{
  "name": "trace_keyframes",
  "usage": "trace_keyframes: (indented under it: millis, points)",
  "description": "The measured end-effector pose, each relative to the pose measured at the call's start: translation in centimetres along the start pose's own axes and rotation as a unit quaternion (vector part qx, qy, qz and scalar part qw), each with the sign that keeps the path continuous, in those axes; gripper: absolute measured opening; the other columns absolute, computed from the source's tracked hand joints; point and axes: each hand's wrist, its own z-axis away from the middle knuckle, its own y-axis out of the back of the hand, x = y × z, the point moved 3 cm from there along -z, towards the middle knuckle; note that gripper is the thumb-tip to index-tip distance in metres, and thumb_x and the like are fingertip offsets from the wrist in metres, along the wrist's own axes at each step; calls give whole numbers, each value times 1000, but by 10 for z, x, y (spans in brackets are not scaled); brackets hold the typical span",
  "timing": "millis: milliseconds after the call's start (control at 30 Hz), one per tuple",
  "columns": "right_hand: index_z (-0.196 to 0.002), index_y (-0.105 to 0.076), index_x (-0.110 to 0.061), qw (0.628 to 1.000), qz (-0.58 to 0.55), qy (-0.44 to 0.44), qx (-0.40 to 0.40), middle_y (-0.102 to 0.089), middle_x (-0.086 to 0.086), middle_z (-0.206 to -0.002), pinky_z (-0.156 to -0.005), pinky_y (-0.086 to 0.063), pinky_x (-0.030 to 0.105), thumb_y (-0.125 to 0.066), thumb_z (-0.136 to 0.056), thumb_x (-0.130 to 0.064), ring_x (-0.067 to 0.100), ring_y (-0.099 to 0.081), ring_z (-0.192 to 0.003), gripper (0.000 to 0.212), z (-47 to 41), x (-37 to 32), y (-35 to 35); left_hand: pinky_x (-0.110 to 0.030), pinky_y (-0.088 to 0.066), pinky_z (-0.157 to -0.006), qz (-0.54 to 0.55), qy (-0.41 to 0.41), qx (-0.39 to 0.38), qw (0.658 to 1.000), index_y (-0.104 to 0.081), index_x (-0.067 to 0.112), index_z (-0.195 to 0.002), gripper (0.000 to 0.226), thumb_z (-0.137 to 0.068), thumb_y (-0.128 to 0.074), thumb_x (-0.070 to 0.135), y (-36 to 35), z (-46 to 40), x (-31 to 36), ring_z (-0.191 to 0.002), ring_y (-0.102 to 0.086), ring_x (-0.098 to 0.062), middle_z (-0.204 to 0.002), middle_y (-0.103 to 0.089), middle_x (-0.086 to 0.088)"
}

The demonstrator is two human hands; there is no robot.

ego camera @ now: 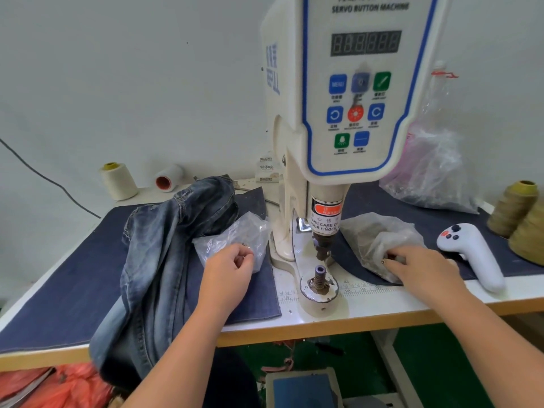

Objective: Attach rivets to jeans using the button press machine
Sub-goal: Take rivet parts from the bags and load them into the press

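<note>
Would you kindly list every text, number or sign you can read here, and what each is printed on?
"SERVO BUTTON MACHINE": machine head, under cut-off characters.
"MENU": blue button.
"AKE CARE O / OUR FINGER", partly hidden: warning label on the press column.
"14", "18", "19", "20": ruler scale on the table edge.
Display: unlit digits.
Button captions, side lettering, small box: too blurred.

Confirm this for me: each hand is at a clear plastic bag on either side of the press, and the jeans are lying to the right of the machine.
One detail is wrong. The head view shows the jeans heaped to the left of the machine, not the right. The rest holds: the left hand and right hand are each at a clear plastic bag, one left of the press, one right.
</note>
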Motion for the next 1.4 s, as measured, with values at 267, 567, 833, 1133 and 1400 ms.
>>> trace_keyframes:
  millis: [267, 567, 833, 1133, 1400]
  points:
    - [-80, -55, -44, 999, -50, -18, 6, -63, -14, -90, -89, -39, 37, -54, -94, -30, 16, -54, -88, 20, 5, -1, 0, -21, -43, -56, -2, 11, -5, 1000, -64, 31, -76, 19, -93, -59, 24, -1, 1, 0, -64, -56, -6, -69, -63, 9]
    - [-78, -58, -22, 964, -195, 29, 176, -57, -9, -78, -69, -43, 37, -55, -96, -15, 12, -53, -74, 20, 20, -2, -1, -19, -41, -55, -7, 16, -7, 1000, -64, 31, -76, 19, -92, -59, 24, -1, 1, 0, -66, -55, -1, -70, -63, 11]
    - [-83, -54, -32, 920, -350, 36, 174, -63, -8, -84, -62, -40, 25, -51, -101, -17, 7, -58, -78, 24, 29, -12, 9, -18, -41, -54, -22, 17, -8, 1000, -64, 32, -77, 19, -93, -59, 25, -1, 1, 1, -59, -53, -2, -66, -62, 7]
    - [-86, -70, -11, 758, -650, -32, -47, -66, -1, -62, -57, -51, 31, -62, -95, -8, 12, -55, -55, 12, 54, -65, 3, -21, -44, -56, -26, 15, -11, 1000, -64, 31, -77, 18, -93, -59, 24, -2, 1, 2, -60, -53, -6, -67, -63, 5]
    - [-91, -65, -2, 606, -757, -116, -216, -59, 8, -64, -31, -30, 18, -59, -93, -3, 9, -41, -43, 7, 77, -102, -5, -21, -44, -56, -26, 19, -11, 999, -64, 31, -77, 18, -92, -58, 24, -2, 0, 0, -58, -52, -4, -67, -63, 5]
